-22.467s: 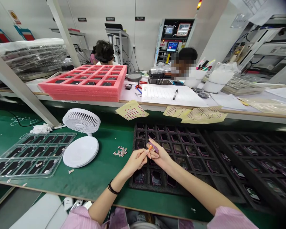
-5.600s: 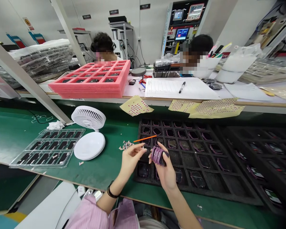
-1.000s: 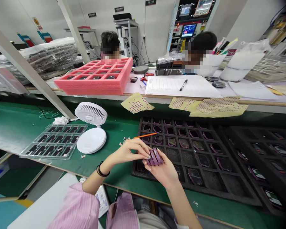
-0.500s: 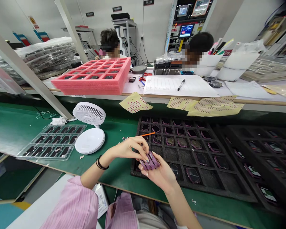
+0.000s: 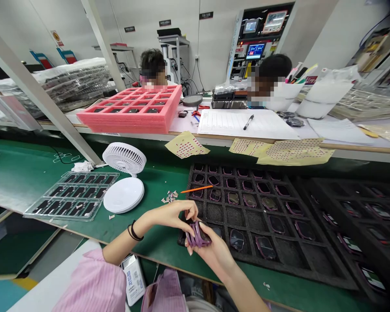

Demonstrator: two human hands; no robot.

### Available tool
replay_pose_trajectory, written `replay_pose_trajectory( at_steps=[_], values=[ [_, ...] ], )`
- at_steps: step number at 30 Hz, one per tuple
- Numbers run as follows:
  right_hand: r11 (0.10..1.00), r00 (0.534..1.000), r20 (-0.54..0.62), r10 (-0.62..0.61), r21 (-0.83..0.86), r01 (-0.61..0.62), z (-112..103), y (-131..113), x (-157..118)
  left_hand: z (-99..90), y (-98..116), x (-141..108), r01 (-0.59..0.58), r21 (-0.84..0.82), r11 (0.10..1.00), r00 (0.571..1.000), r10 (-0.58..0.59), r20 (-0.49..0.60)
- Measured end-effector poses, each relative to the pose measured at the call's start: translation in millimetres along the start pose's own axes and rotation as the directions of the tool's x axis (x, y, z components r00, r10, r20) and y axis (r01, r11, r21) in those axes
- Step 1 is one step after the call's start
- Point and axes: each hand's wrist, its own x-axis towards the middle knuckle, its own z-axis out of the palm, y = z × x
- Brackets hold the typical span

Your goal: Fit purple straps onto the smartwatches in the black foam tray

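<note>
A small stack of purple watch cases [image 5: 197, 236] is between my two hands, above the left front edge of a black foam tray [image 5: 247, 214]. My right hand [image 5: 214, 249] is wrapped round the stack from the right, its thumb along the dark top face. From the left, my left hand [image 5: 175, 216] grips the purple edges with thumb and curled fingers; some fingertips are hidden. Many tray pockets hold similar purple-rimmed watch cases with dark faces. Just beyond my left hand lie an orange stick [image 5: 196, 189] and several small pale pieces [image 5: 170, 197].
A white fan [image 5: 123, 195] and a clear tray of black parts [image 5: 74, 195] stand left. A second foam tray [image 5: 360, 216] is at right. On the shelf sit a pink foam tray [image 5: 130, 121] and paper sheets [image 5: 240, 123]. Two people are beyond the shelf.
My hands have moved slightly left and down with the stack, which has turned so its purple edges face left. The orange stick and small pieces are more exposed. The view has tilted up slightly.
</note>
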Motion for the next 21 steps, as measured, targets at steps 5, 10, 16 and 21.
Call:
replay_pose_trajectory(
  at_steps=[5,10,16,21],
  values=[
    [0.997,0.999,0.002,-0.034,-0.074,0.034,1.0,11.7,-1.6,1.1,-14.9,-14.8,0.127,-0.016,0.992,0.991,-0.126,0.038],
    [0.999,0.998,-0.032,-0.047,-0.026,0.046,1.0,2.9,-0.4,-27.5,-49.9,-32.9,0.380,0.091,0.920,0.895,-0.341,-0.288],
    [0.997,0.992,-0.107,-0.073,0.009,0.074,-10.4,-7.4,2.2,-39.8,-91.6,-40.4,0.586,0.360,0.726,0.779,-0.383,-0.496],
    [0.999,0.995,-0.100,-0.031,0.026,0.034,-7.5,-13.9,1.9,-38.0,-99.4,-35.2,0.603,0.370,0.707,0.771,-0.398,-0.497]
  ],
)
